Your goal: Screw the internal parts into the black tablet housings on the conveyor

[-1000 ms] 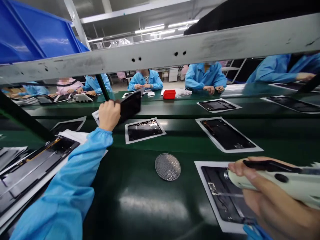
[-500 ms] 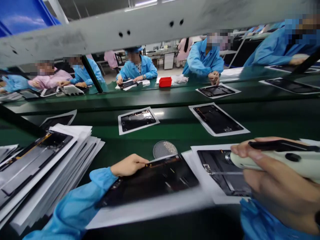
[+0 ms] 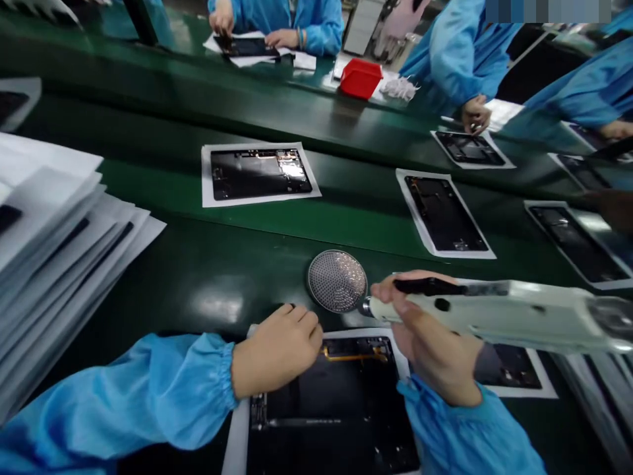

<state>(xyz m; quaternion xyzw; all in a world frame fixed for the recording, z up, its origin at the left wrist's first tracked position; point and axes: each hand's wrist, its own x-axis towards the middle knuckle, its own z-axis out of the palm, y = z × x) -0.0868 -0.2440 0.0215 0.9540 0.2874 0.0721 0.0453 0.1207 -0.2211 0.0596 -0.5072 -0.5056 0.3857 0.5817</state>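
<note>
My right hand (image 3: 435, 349) is wrapped round a pale green electric screwdriver (image 3: 514, 313) with a black lever. Its metal nose is at the right rim of a round dimpled metal dish (image 3: 337, 280). Below the dish, an opened tablet housing (image 3: 336, 402) lies on white paper, with an orange flex cable along its top. My left hand (image 3: 279, 349) is over the housing's upper left corner, fingers curled in; their tips are hidden, so what they hold, if anything, does not show. A second housing (image 3: 514, 366) lies partly behind my right wrist.
At left rises a tall stack of paper sheets with housings between them (image 3: 64, 264). Across the green bench, more housings lie on paper (image 3: 260, 173) (image 3: 445, 214). A red bin (image 3: 361, 78) stands at the back, near co-workers in blue sleeves (image 3: 459, 53).
The housing that my left hand held by its edge, blurred and tilted, now lies in front of me. My right hand has brought the screwdriver to the dish. The view has tipped down.
</note>
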